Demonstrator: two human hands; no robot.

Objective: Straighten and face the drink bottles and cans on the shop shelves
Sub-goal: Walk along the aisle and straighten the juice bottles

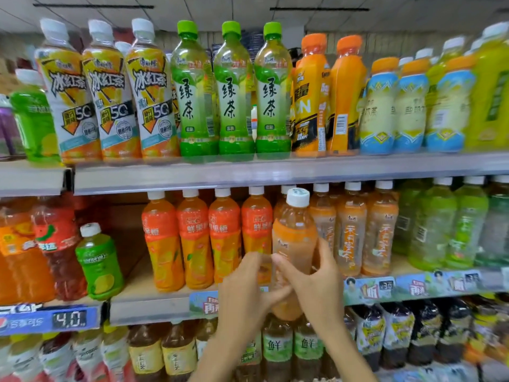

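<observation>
— Because the pale tea bottle [294, 244] is sitting proud of the middle shelf [154, 304], both hands are clasping it low, left hand [248, 293] and right hand [314, 282], each grip closing on its body, probably to turn the label forward.

— And the rows?

— Four orange-juice bottles [192, 238] are standing beside it; three green-tea bottles [234, 92] are facing out above.

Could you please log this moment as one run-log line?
left hand: holds tea bottle | right hand: same bottle | bottle: off middle shelf
</observation>
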